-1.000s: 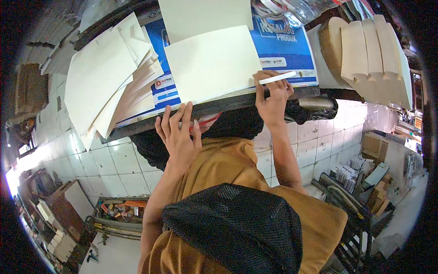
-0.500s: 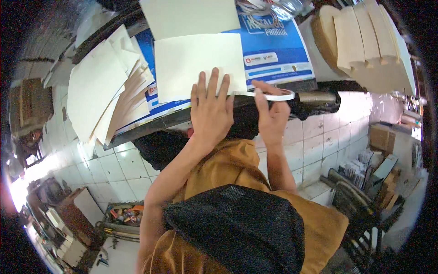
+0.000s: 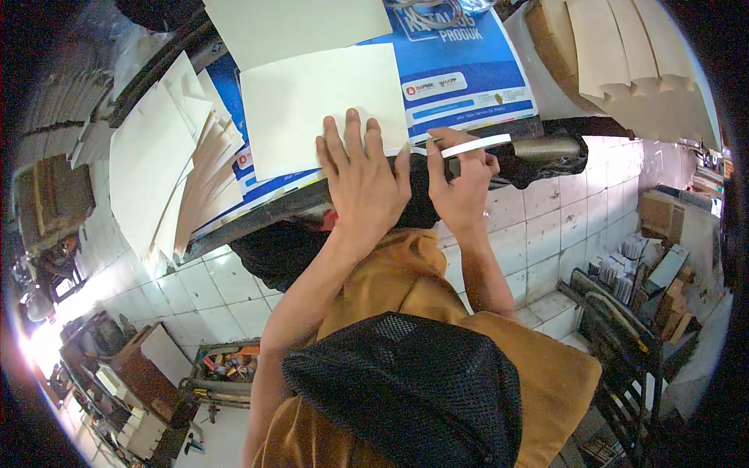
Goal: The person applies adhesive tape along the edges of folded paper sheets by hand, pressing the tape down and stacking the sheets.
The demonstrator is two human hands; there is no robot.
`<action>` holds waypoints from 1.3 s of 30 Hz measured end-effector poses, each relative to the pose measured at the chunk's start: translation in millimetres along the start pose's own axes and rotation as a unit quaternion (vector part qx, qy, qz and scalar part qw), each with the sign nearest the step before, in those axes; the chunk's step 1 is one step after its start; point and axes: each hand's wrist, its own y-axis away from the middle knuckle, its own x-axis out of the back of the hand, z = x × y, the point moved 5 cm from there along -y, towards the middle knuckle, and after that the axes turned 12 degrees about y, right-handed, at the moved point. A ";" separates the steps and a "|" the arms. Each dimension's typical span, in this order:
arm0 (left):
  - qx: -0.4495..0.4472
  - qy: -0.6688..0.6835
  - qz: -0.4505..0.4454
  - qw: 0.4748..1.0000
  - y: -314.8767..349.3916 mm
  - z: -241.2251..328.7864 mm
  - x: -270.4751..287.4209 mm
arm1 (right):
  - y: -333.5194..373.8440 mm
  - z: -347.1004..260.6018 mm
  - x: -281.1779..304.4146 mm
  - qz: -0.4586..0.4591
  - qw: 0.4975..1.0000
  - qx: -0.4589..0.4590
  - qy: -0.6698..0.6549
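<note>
My left hand (image 3: 360, 175) lies flat on a cream sheet of paper (image 3: 320, 90), fingers stretched out and thumb by the sheet's lower right corner. Just off that corner, my right hand (image 3: 462, 181) grips a narrow white roll of tape (image 3: 477, 145) between thumb and fingers. The roll shows nearly edge-on. Whether a strip of tape runs from it to the sheet is hard to make out. Under the sheet is a blue printed poster (image 3: 468, 70) on the worktable. Another pale sheet (image 3: 296, 27) lies just beyond.
A fanned stack of cream sheets (image 3: 152, 156) leans over the table's left side. More folded cream card pieces (image 3: 624, 47) stand at the far right. Beyond the sheets sits clear plastic wrap (image 3: 437, 9). A dark metal frame (image 3: 616, 335) stands on the tiled floor at right.
The tape roll has turned from an open ring to nearly edge-on as my right hand rotated. The strip seen between roll and sheet no longer shows clearly. My left hand still presses the sheet.
</note>
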 end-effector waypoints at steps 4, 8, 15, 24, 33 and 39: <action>0.002 -0.003 0.003 1.000 -0.2 -1.8 -1.0 | 2.4 -9.3 -0.5 0.014 0.999 0.035 -0.006; 0.003 -0.005 0.009 1.000 3.2 -6.2 -0.3 | 34.7 -40.9 25.6 0.029 0.988 0.149 0.007; -0.086 0.037 -0.069 0.993 57.4 -0.2 1.1 | 50.3 51.0 49.2 0.173 0.957 -0.153 -0.174; -0.057 0.095 0.476 0.872 35.7 -71.9 279.9 | 39.8 35.0 33.8 0.154 0.913 -0.151 -0.345; 0.049 -0.019 0.070 0.996 -14.1 -161.9 199.3 | 37.7 33.8 39.5 0.139 0.927 -0.143 -0.317; -0.164 0.176 0.171 0.956 -142.9 -43.0 180.4 | 39.7 28.2 46.1 0.144 0.901 -0.171 -0.372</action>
